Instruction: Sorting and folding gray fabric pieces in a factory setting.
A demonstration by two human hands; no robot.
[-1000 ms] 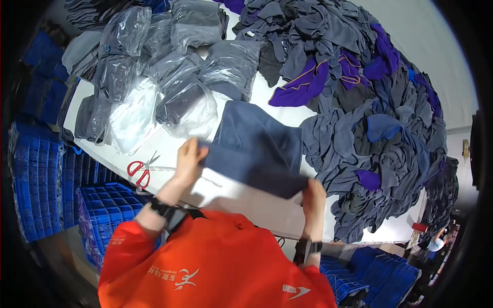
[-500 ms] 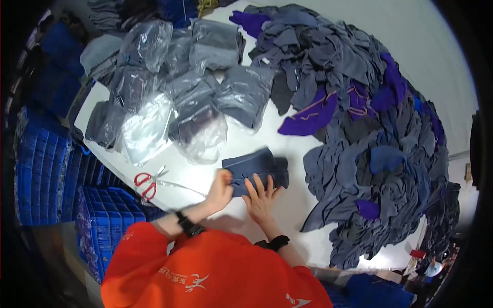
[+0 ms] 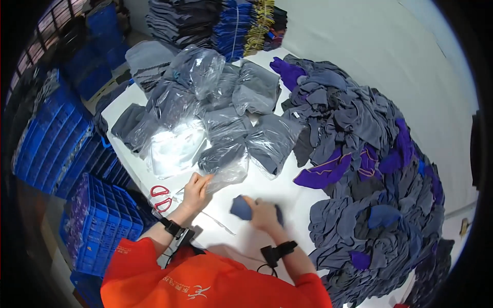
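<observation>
- The right hand (image 3: 263, 213) is curled over a small folded grey-blue cloth (image 3: 240, 207) and grips it, pressing it down on the white table (image 3: 287, 192)
- The cloth sticks out on the left side of that hand, and a small bit shows on its right side too
- The left hand (image 3: 195, 191) is just to the left of the cloth, not touching it
- Its fingers (image 3: 204, 179) are stretched out and touch the edge of a clear plastic bag (image 3: 226, 165) with a dark cloth inside
- Both wrists have a black band, and the sleeves are orange
- Red scissors (image 3: 160, 197) lie on the table just left of the left hand, near the table edge
- Past the left hand, further away, lie many more clear bags (image 3: 215, 110) with folded grey clothes in them, all close together
- One white shiny bag (image 3: 177, 149) lies up and left of the left hand
- To the right of the right hand is a big heap of loose grey and purple clothes (image 3: 370, 174), and it runs far along the table
- Blue crates (image 3: 77, 169) stand far to the left of the left hand, below the table
- Very far off, behind the bags, there are stacks of folded clothes (image 3: 215, 23) in grey and blue
</observation>
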